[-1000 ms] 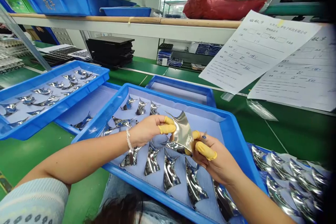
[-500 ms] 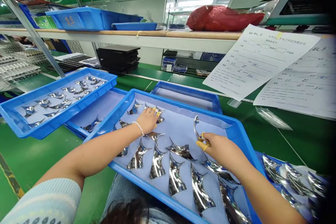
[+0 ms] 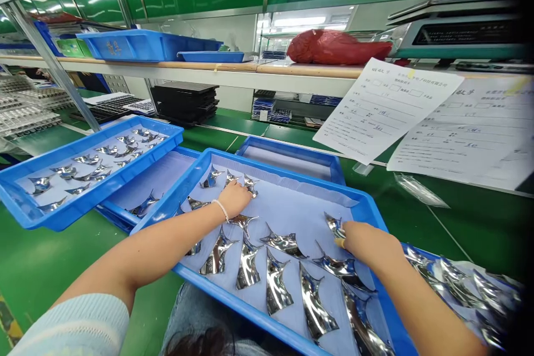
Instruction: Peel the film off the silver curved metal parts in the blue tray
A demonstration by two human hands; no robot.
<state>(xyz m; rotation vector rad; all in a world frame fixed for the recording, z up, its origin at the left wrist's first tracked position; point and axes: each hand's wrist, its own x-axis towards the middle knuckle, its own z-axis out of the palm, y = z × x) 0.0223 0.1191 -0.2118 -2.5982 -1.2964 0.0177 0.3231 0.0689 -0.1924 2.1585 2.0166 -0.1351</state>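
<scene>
A blue tray (image 3: pixel 367 206) lined with pale sheeting lies before me, with several curved, pointed, mirror-bright metal pieces spread in it. My right hand (image 3: pixel 369 242) grips one such curved metal piece (image 3: pixel 332 223) between thumb and fingers over the tray's right part; the fingers partly hide it. Toward the far left, my left hand (image 3: pixel 234 198) is closed, its curled fingertips at another curved metal piece (image 3: pixel 251 183). Part of that piece is covered by the fingers. Along the near side, larger pieces such as this pointed metal piece (image 3: pixel 278 283) lie in a row.
At left, a blue tray (image 3: pixel 167 142) of smaller metal pieces rests across another blue tray (image 3: pixel 187 157). More shiny pieces (image 3: pixel 454 283) lie at right. Behind stand a blue tray (image 3: pixel 334 169) and stacked black trays (image 3: pixel 183 103). Paper sheets (image 3: pixel 387 111) hang from the shelf (image 3: pixel 233 67).
My right hand has moved slightly right and lower, and its metal piece has turned from edge-on to lying flatter. My left hand stays at the far pieces, fingers more curled. The view has shifted slightly.
</scene>
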